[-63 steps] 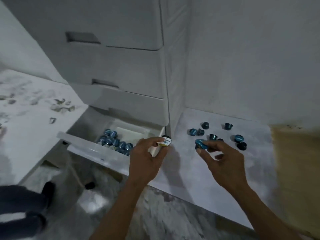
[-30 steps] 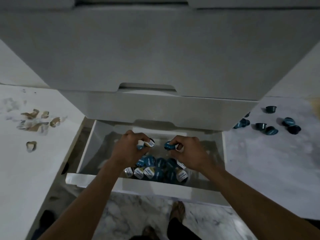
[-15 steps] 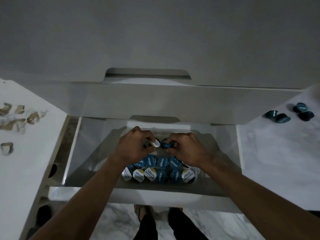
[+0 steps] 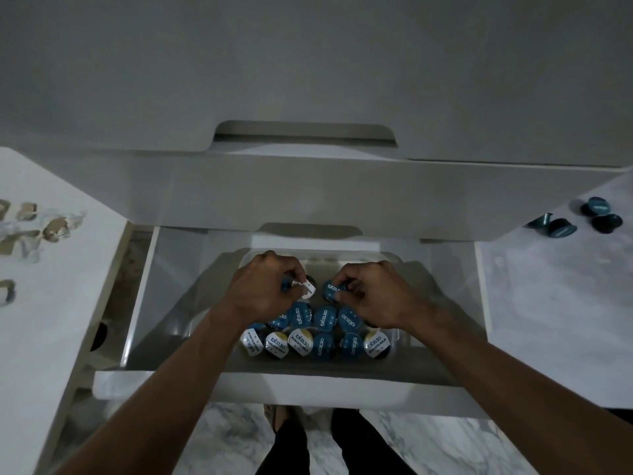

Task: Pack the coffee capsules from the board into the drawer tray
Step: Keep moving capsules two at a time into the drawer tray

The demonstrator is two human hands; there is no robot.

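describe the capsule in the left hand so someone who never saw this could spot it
Look in the open bottom drawer, at the clear tray inside. Above the packed rows, the left hand pinches a capsule. Its lid is white, while the right hand capsule is blue.

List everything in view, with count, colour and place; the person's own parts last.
Packed capsules: about a dozen, blue or white-and-gold lids, front of the tray.
Tray: one, clear, inside the open drawer.
Drawer: one, white, pulled open.
Loose capsules: four visible, blue, board at right.
Scraps: several, brownish, white surface at left.
Left hand: holds a white-lidded capsule over the tray.
Right hand: holds a blue capsule.
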